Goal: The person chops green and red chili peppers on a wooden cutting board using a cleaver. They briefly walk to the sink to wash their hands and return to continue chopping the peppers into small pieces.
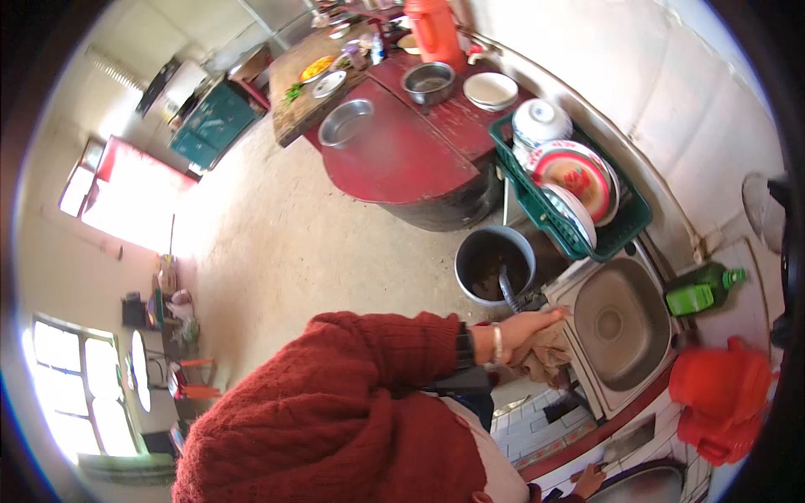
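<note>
My left hand, with a bracelet at the wrist, grips a brown cloth at the near edge of the steel sink. The cloth hangs in folds below the fingers. Down at the bottom of the view, my right hand is closed around the handle of a kitchen cleaver. Its broad blade lies over the white tiled counter, beside a large wok cut off by the view's rim. The sink basin holds nothing that I can see.
A green dish basket with bowls and plates stands beyond the sink. Detergent and red plastic containers line the far side. A bucket with a drain hose sits on the floor. Metal bowls rest on the red table.
</note>
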### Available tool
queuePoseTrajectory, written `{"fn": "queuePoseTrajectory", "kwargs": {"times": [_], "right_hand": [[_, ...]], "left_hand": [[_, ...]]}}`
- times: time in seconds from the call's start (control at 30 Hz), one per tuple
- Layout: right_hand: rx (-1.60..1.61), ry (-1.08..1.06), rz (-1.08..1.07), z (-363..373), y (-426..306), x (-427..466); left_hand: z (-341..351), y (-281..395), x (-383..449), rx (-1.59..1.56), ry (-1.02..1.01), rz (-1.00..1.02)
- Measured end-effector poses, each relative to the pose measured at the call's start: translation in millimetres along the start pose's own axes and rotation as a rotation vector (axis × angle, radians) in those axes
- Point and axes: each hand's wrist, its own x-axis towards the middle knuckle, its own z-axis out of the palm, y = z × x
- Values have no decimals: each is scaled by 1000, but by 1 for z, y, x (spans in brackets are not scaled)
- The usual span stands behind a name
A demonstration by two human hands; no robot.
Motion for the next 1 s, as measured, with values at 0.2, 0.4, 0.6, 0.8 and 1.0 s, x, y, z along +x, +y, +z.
{"fn": "queuePoseTrajectory", "kwargs": {"times": [0.2,0.4,0.6,0.8,1.0], "right_hand": [[423,182,-120,-30,-76,-91],[146,220,-178,-1,-178,-249],[413,15,-852,129,-280,-330],[532,-807,-726,261,-430,-495],[375,-1175,-805,386,-553,-640]], "left_hand": [[-63,52,-119,-120,-5,218],[-150,113,-282,-26,-180,560],[-254,134,-443,-70,237,1039],[-344,137,-578,-179,338,1168],[-404,144,-672,-227,491,1349]]}}
